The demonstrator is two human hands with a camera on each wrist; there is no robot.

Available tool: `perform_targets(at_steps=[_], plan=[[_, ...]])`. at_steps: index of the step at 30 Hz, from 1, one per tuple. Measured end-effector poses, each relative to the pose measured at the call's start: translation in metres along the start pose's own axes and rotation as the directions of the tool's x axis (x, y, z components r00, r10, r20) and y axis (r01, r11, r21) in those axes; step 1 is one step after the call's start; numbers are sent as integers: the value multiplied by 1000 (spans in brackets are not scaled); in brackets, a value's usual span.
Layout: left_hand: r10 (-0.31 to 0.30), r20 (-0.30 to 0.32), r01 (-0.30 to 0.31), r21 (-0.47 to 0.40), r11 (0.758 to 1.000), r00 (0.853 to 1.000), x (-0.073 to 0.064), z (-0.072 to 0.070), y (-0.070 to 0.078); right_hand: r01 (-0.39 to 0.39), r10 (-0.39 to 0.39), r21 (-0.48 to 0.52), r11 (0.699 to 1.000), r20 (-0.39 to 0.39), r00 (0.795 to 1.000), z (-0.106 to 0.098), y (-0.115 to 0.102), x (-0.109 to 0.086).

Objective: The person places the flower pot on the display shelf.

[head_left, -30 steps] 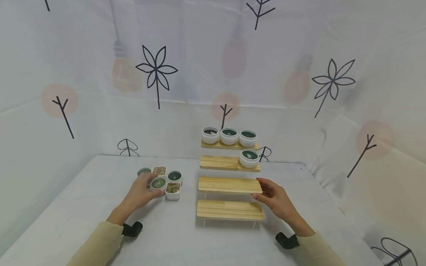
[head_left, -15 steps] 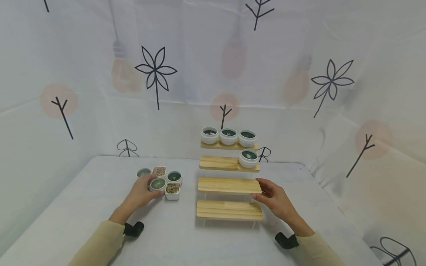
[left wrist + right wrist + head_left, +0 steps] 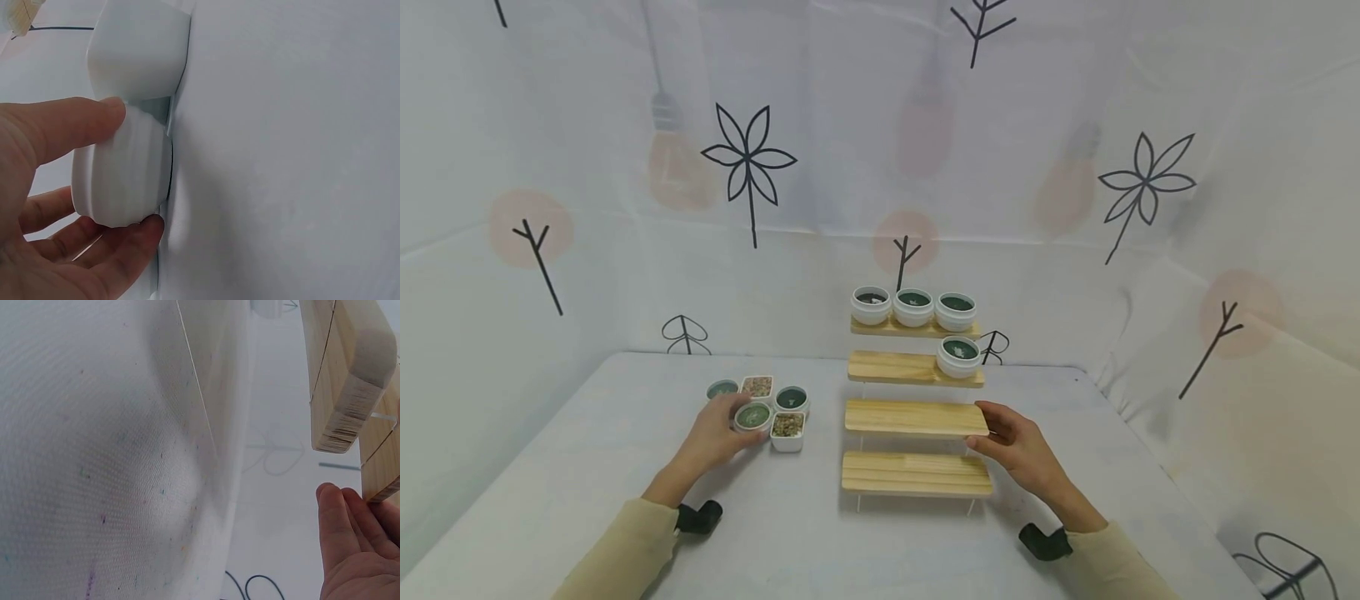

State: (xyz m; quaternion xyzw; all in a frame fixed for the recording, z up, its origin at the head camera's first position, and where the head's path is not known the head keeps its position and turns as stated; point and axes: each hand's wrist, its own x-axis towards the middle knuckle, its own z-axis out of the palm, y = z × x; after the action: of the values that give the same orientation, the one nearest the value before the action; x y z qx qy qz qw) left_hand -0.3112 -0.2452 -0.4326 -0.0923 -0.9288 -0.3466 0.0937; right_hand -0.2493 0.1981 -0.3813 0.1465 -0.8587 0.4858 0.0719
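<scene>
My left hand (image 3: 718,433) grips a small round white pot (image 3: 753,416) with a green top, thumb on one side and fingers on the other. In the left wrist view its ribbed wall (image 3: 128,169) shows low over the table. Close around stand two round green-topped pots (image 3: 792,400) and two square white pots (image 3: 787,429) with a speckled, gravel-like filling. My right hand (image 3: 1018,442) holds the right end of the second-lowest board of a tiered wooden stand (image 3: 917,418). Its fingers (image 3: 337,519) lie by that board in the right wrist view; the thumb is hidden there.
Three round white pots (image 3: 913,308) line the top board, and another (image 3: 958,357) sits on the right of the board below. The stand's lowest board (image 3: 916,475) has thin legs. A patterned white cloth wall (image 3: 820,183) rises behind the white table (image 3: 760,550).
The view has shifted very slightly. Both hands keep their places, the left on the round pot and the right at the board's end.
</scene>
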Motion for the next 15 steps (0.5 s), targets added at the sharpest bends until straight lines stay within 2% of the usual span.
perform_targets(at_steps=[7, 15], plan=[[-14, -8, 14, 12, 1000, 1000, -3, -9, 5, 1, -1, 20, 1000, -4, 1000, 2, 34, 7], [7, -37, -7, -8, 1000, 999, -2, -16, 8, 4, -3, 29, 1000, -8, 1000, 2, 40, 9]])
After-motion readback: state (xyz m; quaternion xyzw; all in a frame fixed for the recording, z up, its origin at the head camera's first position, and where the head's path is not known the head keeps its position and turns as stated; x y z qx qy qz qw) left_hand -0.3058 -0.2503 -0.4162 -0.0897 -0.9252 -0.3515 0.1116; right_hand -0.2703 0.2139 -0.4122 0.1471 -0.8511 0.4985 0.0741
